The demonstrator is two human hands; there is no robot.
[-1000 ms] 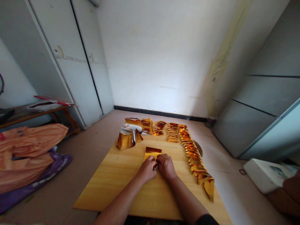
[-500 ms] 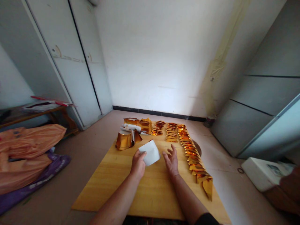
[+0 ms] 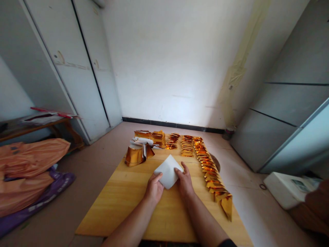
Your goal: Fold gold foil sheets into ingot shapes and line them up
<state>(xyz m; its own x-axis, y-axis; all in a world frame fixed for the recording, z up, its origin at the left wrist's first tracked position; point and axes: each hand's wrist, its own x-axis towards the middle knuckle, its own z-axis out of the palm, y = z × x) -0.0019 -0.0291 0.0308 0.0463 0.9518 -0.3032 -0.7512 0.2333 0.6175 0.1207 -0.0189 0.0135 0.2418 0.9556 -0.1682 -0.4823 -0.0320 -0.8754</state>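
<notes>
Right hand [image 3: 185, 180] has come in to the single white sheet [image 3: 167, 172] and pinches its right side; the left hand [image 3: 154, 188] pinches its left; the sheet sits between both, neither nearer, a corner pointing away, long axis unclear; beyond and rightward I see three rows of folded gold pieces [image 3: 187, 145], too crowded to count.
</notes>
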